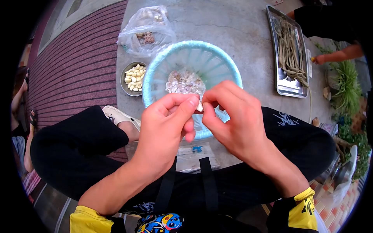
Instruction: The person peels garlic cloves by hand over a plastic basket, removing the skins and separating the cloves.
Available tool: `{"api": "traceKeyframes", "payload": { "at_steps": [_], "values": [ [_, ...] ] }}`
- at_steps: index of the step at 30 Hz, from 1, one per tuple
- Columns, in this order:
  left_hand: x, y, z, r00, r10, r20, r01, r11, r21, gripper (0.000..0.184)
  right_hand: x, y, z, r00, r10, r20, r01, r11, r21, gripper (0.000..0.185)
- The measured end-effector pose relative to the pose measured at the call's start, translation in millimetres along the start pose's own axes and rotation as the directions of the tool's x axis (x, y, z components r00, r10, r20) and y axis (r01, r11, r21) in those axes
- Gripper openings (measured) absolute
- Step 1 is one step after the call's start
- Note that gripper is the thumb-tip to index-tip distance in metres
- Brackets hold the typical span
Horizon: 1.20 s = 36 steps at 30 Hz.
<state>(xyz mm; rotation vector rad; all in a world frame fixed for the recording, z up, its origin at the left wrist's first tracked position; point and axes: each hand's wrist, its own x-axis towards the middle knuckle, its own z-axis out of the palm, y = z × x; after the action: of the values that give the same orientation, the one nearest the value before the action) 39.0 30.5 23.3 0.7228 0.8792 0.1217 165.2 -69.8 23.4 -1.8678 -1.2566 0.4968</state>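
Decent pile of bare cloves [135, 77] in the metal bowl [123, 86] at left, papery skins [182, 81] in the blue basket [148, 73], maybe more cloves in the far-left plastic bag [145, 29], so I'd guess it's partway done. One pale clove [199, 107] is over the basket, pinched by the left hand [167, 116]; the right hand's [235, 114] fingers crowd its right side, can't tell if they're gripping.

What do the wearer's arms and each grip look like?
Left grip and right grip: bare human hands, no gloves or rings visible. Forearms bare, no watch or cables visible. Left sleeve and right sleeve: yellow and black; the right carries dark printed marks.
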Motion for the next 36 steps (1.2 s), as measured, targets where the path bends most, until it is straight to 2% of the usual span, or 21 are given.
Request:
{"api": "traceKeyframes", "payload": {
  "at_steps": [2,4,7,12,14,18,22,24,25,27,29,31,32,36],
  "values": [
    [1.2,3.0,-4.3,0.995,-0.079,0.057,0.081,0.996,-0.034,0.019,2.6,0.8,-4.3,1.0,0.013,0.02,-0.013,1.0,-0.002,0.01],
    [2.2,5.9,-1.7,0.996,-0.071,0.056,0.074,0.996,-0.058,0.019,4.1,-0.2,-10.5,0.996,0.085,-0.012,-0.086,0.996,-0.026,0.009],
    [3.6,8.3,-0.8,0.997,-0.06,0.042,0.063,0.995,-0.078,0.02,7.8,2.8,-16.5,0.994,0.111,-0.015,-0.111,0.994,-0.009,0.009],
    [3.1,4.3,-4.1,1.0,-0.014,0.022,0.014,0.999,-0.041,0.019,3.6,-2.5,-14.7,0.992,0.033,0.123,-0.036,0.999,0.022,0.01],
    [1.7,3.9,-2.5,1.0,0.025,0.009,-0.025,0.997,0.067,0.018,3.6,-2.8,-15.8,0.992,0.012,0.125,-0.012,1.0,0.005,0.01],
    [1.3,3.8,-0.7,0.999,0.046,0.006,-0.046,0.998,0.046,0.017,5.1,-2.1,-18.3,0.994,-0.02,0.106,0.019,1.0,0.009,0.012],
    [-0.4,6.0,-1.2,0.996,-0.024,0.085,0.021,0.999,0.033,0.021,7.7,-3.4,-15.6,0.995,-0.054,0.08,0.056,0.998,-0.021,0.01],
    [-1.2,7.9,0.5,0.99,-0.044,0.132,0.042,0.999,0.021,0.024,9.7,2.7,-18.0,0.998,0.059,0.0,-0.059,0.995,-0.075,0.012],
    [-1.8,10.8,3.0,0.989,-0.066,0.132,0.066,0.998,0.003,0.026,10.9,2.7,-22.1,0.998,0.058,-0.002,-0.058,0.995,-0.077,0.012],
    [-1.0,14.1,4.7,0.987,-0.085,0.134,0.088,0.996,-0.015,0.029,13.3,1.1,-31.2,0.905,0.35,0.242,-0.304,0.93,-0.207,0.015],
    [1.0,15.9,3.1,0.982,-0.141,0.127,0.15,0.986,-0.067,0.033,6.8,5.7,-26.2,0.913,0.311,0.265,-0.272,0.946,-0.176,0.015],
    [1.6,16.2,2.5,0.982,-0.137,0.133,0.15,0.984,-0.095,0.032,5.4,2.9,-20.2,0.97,0.174,0.168,-0.161,0.983,-0.084,0.01],
    [1.5,15.8,2.3,0.982,-0.132,0.137,0.149,0.981,-0.126,0.032,8.3,-2.6,-27.8,0.909,0.308,0.281,-0.289,0.951,-0.108,0.008],
    [2.6,15.0,-0.2,0.978,-0.145,0.147,0.168,0.974,-0.153,0.027,10.0,-4.8,-26.0,0.911,0.343,0.227,-0.335,0.939,-0.076,0.008]
  ]
}}
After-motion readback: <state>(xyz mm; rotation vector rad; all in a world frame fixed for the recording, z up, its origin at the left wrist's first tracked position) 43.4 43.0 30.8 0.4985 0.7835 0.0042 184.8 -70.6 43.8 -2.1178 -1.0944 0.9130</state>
